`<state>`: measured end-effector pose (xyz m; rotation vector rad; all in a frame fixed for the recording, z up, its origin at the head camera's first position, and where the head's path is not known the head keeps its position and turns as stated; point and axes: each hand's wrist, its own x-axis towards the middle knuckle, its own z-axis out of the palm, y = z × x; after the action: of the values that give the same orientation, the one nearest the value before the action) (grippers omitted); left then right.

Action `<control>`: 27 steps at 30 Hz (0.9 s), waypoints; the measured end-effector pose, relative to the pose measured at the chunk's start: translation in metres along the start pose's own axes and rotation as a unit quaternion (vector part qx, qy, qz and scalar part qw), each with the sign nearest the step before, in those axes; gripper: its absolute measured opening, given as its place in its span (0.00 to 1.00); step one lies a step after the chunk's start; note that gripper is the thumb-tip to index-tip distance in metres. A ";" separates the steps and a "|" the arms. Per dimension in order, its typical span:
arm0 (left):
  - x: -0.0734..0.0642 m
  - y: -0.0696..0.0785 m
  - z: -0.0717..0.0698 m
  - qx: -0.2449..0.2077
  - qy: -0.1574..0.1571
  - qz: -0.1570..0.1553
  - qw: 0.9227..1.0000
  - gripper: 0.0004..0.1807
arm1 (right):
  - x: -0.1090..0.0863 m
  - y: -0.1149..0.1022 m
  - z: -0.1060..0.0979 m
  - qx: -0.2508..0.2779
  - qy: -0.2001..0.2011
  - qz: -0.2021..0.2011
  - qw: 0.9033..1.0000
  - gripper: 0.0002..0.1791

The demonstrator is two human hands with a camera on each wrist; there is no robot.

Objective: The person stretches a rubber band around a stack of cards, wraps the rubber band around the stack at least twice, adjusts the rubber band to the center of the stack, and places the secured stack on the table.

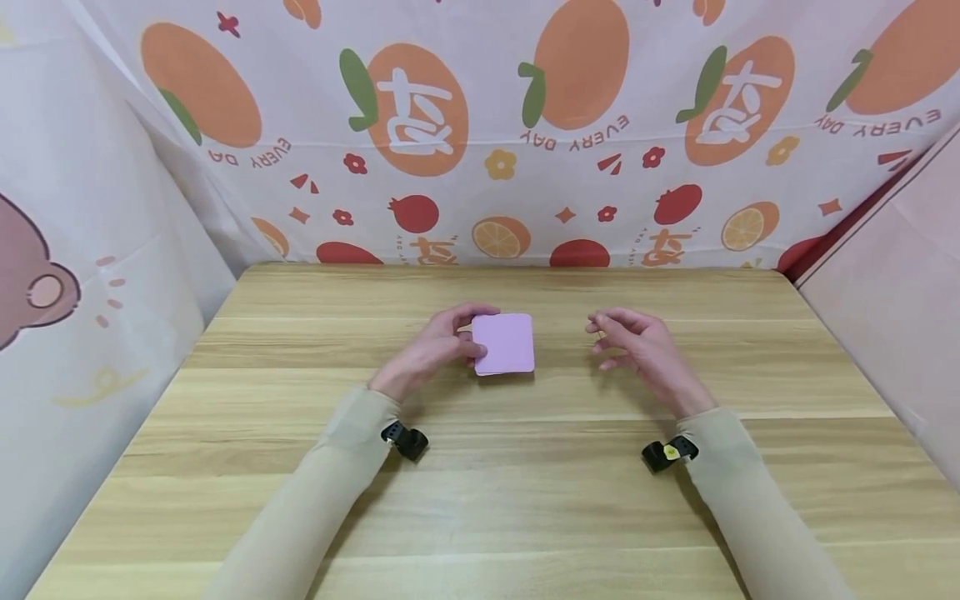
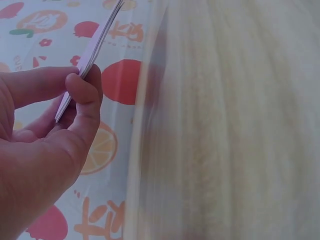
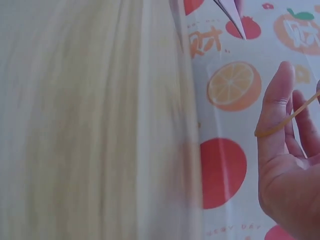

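A thin stack of square, light-purple cards (image 1: 507,343) with rounded corners is held up by my left hand (image 1: 438,343). The thumb lies on its front face and the fingers go behind its left side. Seen edge-on in the left wrist view, the stack (image 2: 86,62) has several layers between thumb and fingers. To the right, apart from the cards, my right hand (image 1: 637,346) has its fingers bent. A thin tan rubber band (image 3: 274,131) loops around its thumb and runs taut towards the fingers; its far end is cut off by the frame edge.
The wood-grain table (image 1: 480,500) reaches back to a fruit-print cloth (image 1: 495,167) hanging behind it. White cloth (image 1: 97,250) hangs on the left, and a pale panel (image 1: 892,283) stands on the right. Each wrist wears a small black camera (image 1: 408,440).
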<state>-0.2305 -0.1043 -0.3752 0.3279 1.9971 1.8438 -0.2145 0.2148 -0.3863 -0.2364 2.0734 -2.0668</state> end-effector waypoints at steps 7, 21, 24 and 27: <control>-0.001 -0.002 0.007 0.013 -0.003 -0.002 1.000 0.32 | -0.003 -0.008 0.026 -0.055 0.009 -0.005 0.998 0.25; -0.002 -0.002 0.016 -0.011 -0.014 -0.005 1.000 0.32 | 0.005 -0.010 0.056 -0.072 -0.006 -0.012 0.997 0.23; -0.003 -0.001 0.017 -0.011 -0.015 -0.003 1.000 0.32 | 0.006 -0.011 0.058 -0.071 -0.006 -0.021 0.997 0.24; -0.004 0.001 0.018 -0.016 -0.020 0.002 1.000 0.32 | 0.006 -0.011 0.059 -0.074 -0.005 -0.027 0.997 0.25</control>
<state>-0.2195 -0.0901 -0.3747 0.3557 1.9400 1.8553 -0.2057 0.1557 -0.3757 -0.3298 2.2393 -1.9388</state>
